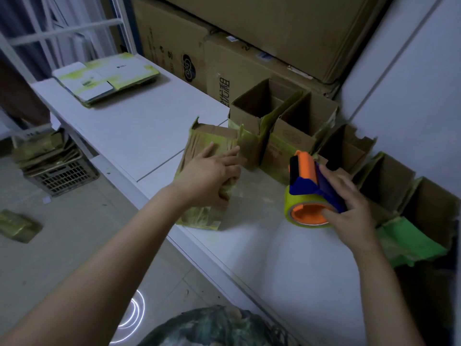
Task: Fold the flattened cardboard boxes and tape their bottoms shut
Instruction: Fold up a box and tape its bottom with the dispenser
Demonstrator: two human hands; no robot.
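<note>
Already a row of upright open-topped cardboard boxes (pixel 291 136) lines the wall from twelve round to three o'clock on the white bench (pixel 139 131) — folded, it seems, though their bottoms are hidden. At centre the left hand (pixel 207 174) has its grip curled over a tape-streaked brown cardboard box (pixel 199 216) lying on its side, while the right hand (pixel 349 203) wraps its grip round an orange-and-blue tape dispenser (pixel 306 181) just beside, at three o'clock. Left, I judge — this box and the stack of flattened white-and-yellow boxes (pixel 107 78) at ten o'clock.
</note>
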